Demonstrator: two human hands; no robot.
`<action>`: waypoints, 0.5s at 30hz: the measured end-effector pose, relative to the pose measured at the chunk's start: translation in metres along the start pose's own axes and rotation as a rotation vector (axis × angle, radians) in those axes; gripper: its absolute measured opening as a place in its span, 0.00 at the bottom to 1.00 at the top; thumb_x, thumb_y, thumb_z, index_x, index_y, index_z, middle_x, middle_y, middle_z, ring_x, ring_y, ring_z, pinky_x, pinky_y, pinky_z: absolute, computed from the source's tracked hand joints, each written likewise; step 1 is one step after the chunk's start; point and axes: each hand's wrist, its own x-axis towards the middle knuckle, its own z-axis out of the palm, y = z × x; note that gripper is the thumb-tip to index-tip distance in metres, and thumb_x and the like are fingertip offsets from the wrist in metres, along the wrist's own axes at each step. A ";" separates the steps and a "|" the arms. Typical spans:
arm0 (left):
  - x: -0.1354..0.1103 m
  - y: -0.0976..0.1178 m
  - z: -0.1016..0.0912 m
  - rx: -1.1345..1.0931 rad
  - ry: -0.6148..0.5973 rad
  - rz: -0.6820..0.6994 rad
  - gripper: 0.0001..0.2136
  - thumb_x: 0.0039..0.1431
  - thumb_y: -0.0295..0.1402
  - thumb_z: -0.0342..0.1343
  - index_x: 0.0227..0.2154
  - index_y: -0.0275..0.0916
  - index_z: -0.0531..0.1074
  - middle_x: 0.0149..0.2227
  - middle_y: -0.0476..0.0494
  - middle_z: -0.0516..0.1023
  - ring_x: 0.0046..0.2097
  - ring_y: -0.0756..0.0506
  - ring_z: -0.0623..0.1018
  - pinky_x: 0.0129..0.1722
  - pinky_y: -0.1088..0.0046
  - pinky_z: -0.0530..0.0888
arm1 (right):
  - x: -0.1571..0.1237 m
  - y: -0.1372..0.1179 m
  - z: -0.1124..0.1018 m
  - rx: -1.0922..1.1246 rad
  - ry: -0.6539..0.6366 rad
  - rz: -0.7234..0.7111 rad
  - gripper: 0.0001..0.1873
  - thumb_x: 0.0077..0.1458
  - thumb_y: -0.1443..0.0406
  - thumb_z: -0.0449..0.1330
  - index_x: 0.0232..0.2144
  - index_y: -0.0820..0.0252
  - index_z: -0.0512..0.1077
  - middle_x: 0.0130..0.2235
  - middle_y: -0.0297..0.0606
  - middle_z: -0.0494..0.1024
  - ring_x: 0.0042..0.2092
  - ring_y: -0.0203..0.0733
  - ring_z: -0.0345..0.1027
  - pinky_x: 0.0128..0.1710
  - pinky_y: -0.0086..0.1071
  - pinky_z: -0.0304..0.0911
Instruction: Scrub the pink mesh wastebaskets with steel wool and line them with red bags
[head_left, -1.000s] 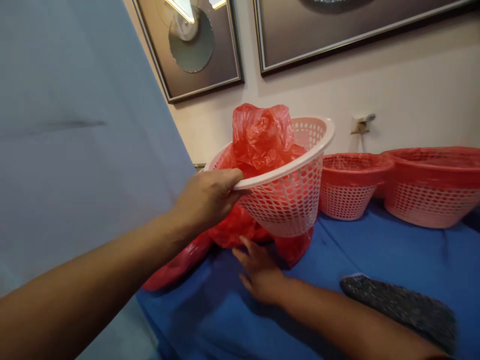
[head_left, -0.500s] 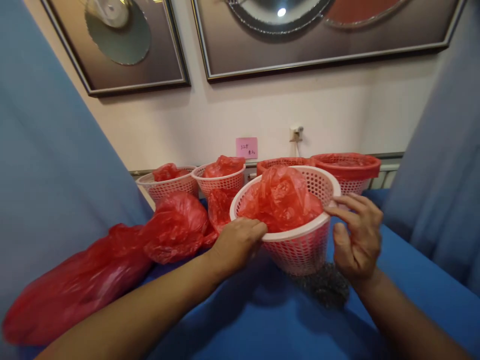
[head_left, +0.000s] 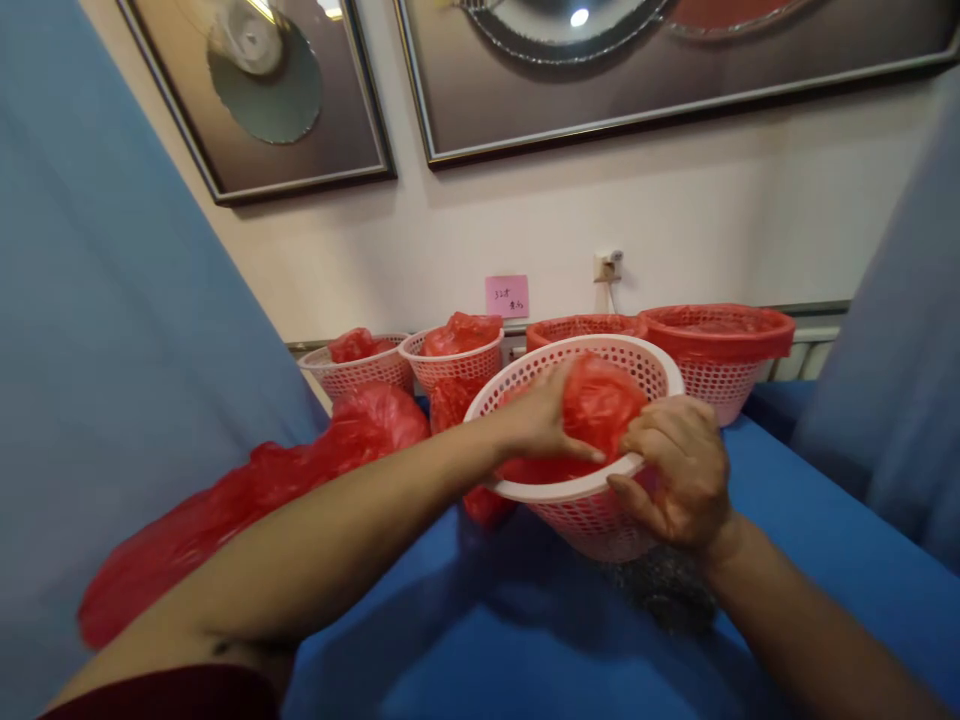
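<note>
A white perforated plastic basket (head_left: 585, 490) tilts toward me above the blue table cover. Bunched inside it is a red plastic bag (head_left: 604, 400). My left hand (head_left: 546, 415) reaches over the rim into the basket, closed around the side of the bag; its thumb shows in front, and the other fingers are partly hidden. At the basket's right side, my right hand (head_left: 679, 470) grips the rim, fingers over the edge and thumb on the outer wall. Under the basket lies a dark, shiny crumpled bundle (head_left: 667, 590), partly covered.
Two white baskets (head_left: 358, 378) holding red bags stand behind at left. Two more baskets, their rims covered with red bags (head_left: 716, 335), stand at back right. A long red plastic heap (head_left: 225, 520) lies left. Blue curtains (head_left: 112, 300) flank the blue table (head_left: 795, 540).
My left hand has left the basket's near rim and gone inside onto the red bag, which sits lower. My right hand has closed on the right rim. The view has shifted slightly left.
</note>
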 end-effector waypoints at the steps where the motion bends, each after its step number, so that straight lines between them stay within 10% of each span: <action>1: 0.003 0.004 0.009 0.051 -0.037 -0.029 0.51 0.40 0.39 0.74 0.68 0.42 0.58 0.65 0.34 0.69 0.64 0.32 0.71 0.63 0.53 0.68 | 0.000 -0.005 0.000 -0.001 0.004 -0.010 0.09 0.61 0.59 0.58 0.33 0.57 0.67 0.32 0.38 0.74 0.38 0.47 0.69 0.45 0.46 0.59; 7: 0.016 0.003 0.016 0.116 -0.124 -0.077 0.13 0.53 0.23 0.58 0.41 0.38 0.80 0.39 0.42 0.85 0.45 0.39 0.83 0.46 0.64 0.78 | -0.009 -0.012 -0.004 -0.035 -0.018 -0.026 0.10 0.61 0.58 0.61 0.33 0.57 0.69 0.34 0.38 0.76 0.38 0.47 0.71 0.47 0.45 0.58; 15: -0.005 -0.041 -0.122 -0.433 0.776 -0.085 0.05 0.52 0.28 0.64 0.32 0.33 0.77 0.34 0.44 0.82 0.39 0.41 0.82 0.40 0.63 0.79 | -0.019 0.012 -0.009 -0.145 -0.102 -0.026 0.16 0.62 0.50 0.61 0.33 0.56 0.71 0.31 0.36 0.77 0.35 0.46 0.72 0.45 0.43 0.59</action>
